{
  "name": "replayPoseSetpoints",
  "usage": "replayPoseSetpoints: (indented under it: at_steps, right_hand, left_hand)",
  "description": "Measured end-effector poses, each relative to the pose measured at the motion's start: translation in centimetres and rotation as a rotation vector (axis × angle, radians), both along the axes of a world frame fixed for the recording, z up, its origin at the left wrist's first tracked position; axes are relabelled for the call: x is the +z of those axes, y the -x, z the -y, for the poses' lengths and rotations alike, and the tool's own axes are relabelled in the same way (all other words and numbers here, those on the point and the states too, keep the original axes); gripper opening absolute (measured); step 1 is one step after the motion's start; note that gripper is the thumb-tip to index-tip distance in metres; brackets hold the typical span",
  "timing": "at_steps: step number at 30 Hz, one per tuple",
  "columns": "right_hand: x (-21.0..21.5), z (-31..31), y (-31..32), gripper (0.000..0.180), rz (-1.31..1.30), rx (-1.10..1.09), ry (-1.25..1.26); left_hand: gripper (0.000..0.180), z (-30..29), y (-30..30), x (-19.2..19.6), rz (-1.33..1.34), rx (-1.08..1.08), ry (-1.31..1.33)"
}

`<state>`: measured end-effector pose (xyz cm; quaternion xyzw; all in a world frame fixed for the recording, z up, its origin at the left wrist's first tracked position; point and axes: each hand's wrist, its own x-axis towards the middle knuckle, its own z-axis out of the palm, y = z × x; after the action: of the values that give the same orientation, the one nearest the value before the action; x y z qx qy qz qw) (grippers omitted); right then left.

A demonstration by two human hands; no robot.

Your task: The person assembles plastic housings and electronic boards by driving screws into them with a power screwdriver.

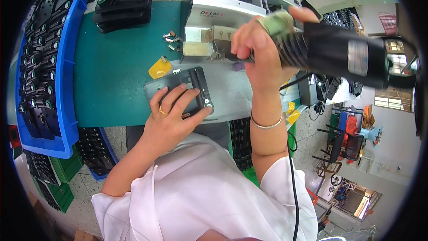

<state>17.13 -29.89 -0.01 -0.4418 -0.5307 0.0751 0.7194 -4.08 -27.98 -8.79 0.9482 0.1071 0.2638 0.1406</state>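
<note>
Bright, even light; edges bent, perhaps blurred.

The left hand [171, 114] lies palm down, fingers spread and slightly bent, thumb stretched out to the right, with a ring on one finger; its bare forearm runs back toward the lower left into a white sleeve. The right hand [263, 49] is raised higher, fingers curled closed in a grip, a wrapped fingertip on top. Its forearm stands nearly upright, a thin bracelet at the wrist.

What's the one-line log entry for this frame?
left hand: pressing black panel on green bench | right hand: gripping black power screwdriver, raised | blue bin: black parts
</note>
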Motion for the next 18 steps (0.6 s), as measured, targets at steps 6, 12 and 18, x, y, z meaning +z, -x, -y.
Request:
replayPoseSetpoints:
  at_steps: [6, 12, 18]
  right_hand:
    - [-0.6, -4.3, -3.2, 0.05, 0.054, 0.346, -0.287]
    - [1.0, 1.2, 0.9, 0.05, -0.187, 0.065, -0.019]
    - [-0.1, 5.8, 3.7, 0.052, -0.372, 0.186, 0.012]
  left_hand:
    - [0.059, 0.1, 0.0, 0.3, -0.017, -0.024, 0.114]
    - [0.053, 0.1, 0.1, 0.7, -0.057, -0.011, 0.179]
    - [0.057, 0.0, 0.2, 0.4, -0.07, -0.029, 0.216]
